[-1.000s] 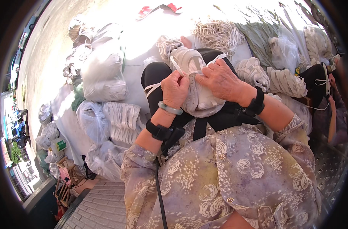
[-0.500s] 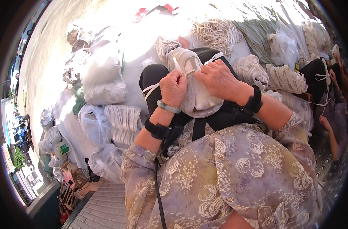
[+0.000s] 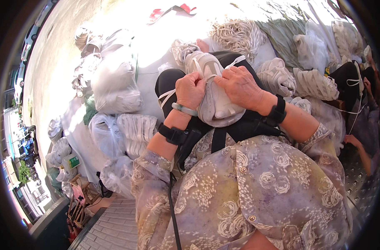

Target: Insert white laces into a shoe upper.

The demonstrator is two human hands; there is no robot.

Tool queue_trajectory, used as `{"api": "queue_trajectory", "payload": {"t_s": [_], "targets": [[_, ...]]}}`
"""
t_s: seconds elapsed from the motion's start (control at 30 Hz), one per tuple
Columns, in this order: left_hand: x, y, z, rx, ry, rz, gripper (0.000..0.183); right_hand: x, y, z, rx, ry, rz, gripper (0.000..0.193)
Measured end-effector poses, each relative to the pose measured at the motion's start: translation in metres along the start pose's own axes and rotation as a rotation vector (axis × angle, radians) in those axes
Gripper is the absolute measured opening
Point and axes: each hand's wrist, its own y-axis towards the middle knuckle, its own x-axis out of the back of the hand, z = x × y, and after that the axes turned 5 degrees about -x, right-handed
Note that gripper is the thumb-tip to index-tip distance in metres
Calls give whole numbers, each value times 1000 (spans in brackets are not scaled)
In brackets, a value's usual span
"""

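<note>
A pale white shoe upper point(image 3: 218, 109) rests on my lap between my knees, its toe toward my body. Its tongue and lace holes lie between my hands. My left hand point(image 3: 190, 89) is closed in a pinch at the upper's left edge, on a white shoelace point(image 3: 197, 64) whose loop stands up above the fingers. My right hand point(image 3: 241, 86) pinches the lace at the other side, knuckles up. A short stretch of lace crosses the tongue between the two hands. Fingertips are partly hidden behind the knuckles. White laces are also tied around both dark-trousered knees.
A heap of loose laces point(image 3: 238, 36) lies beyond my knees. Stacked shoe uppers point(image 3: 276, 77) sit to the right, bagged ones point(image 3: 117, 87) to the left. At far right, another person's hand point(image 3: 353, 140) and arm work with a lace. A red strap point(image 3: 172, 11) lies at the back.
My left hand has shifted slightly along the upper's edge, and the lace end above it now shows as a loop. The right hand barely moves. The other person's hand has lowered slightly.
</note>
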Motion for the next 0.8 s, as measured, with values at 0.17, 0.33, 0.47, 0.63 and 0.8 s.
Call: {"api": "queue_trajectory", "payload": {"t_s": [0.17, 0.33, 0.47, 0.63, 0.8], "targets": [[-2, -10, -15, -264, 291, 19, 23, -6, -2, -3, -29, 48, -21, 16], [17, -7, -26, -226, 230, 231, 38, -4, -3, -4, -48, 63, -12, 16], [30, 0, -33, -27, 159, 447, 40, -3, -4, 1, -26, 45, 15, 17], [25, 8, -35, -25, 356, 508, 32, -7, -2, 0, -13, 54, -12, 18], [16, 22, -40, 50, 553, 640, 29, -11, 6, -3, 19, 54, 2, 16]]}}
